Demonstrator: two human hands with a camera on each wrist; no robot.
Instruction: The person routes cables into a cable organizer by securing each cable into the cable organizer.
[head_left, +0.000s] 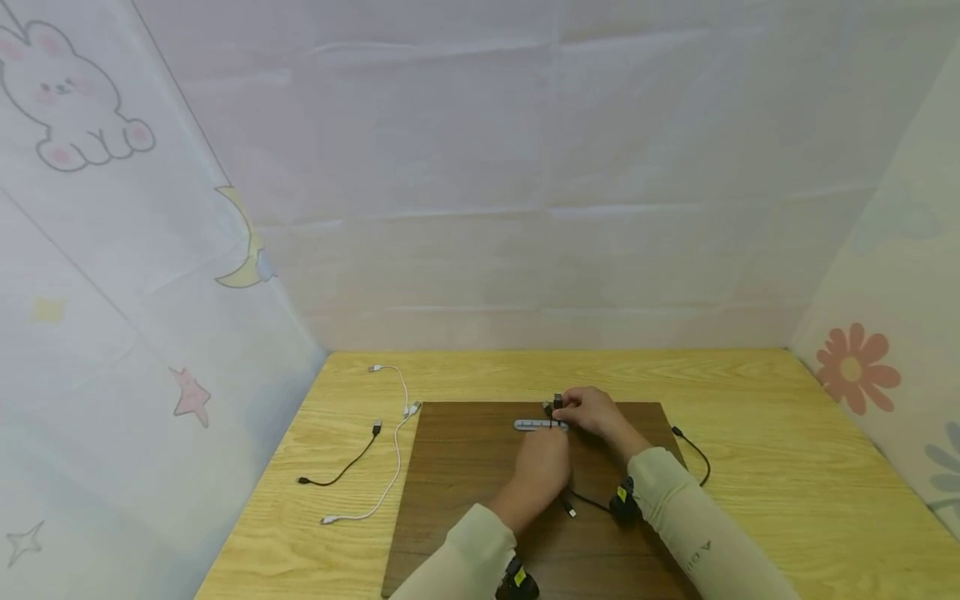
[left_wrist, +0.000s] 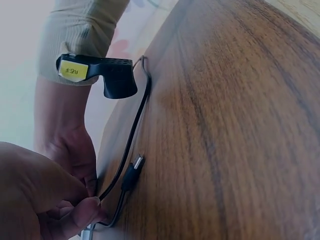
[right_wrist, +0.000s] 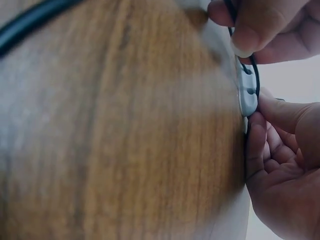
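Observation:
A pale grey slotted cable holder lies near the far edge of the brown wooden board. My left hand is on the near side of it; in the right wrist view its thumb and finger pinch a thin black cable. At the holder's right end, my right hand pinches that cable close to a black USB plug. Another black plug stands just left of it. A smaller plug with a metal tip lies on the board. Fingers partly hide the holder's slots.
The dark board covers the middle of the yellow wood table. To its left lie two white cables and a black cable. Beside its right edge is a black cable. Printed cloth walls surround the table.

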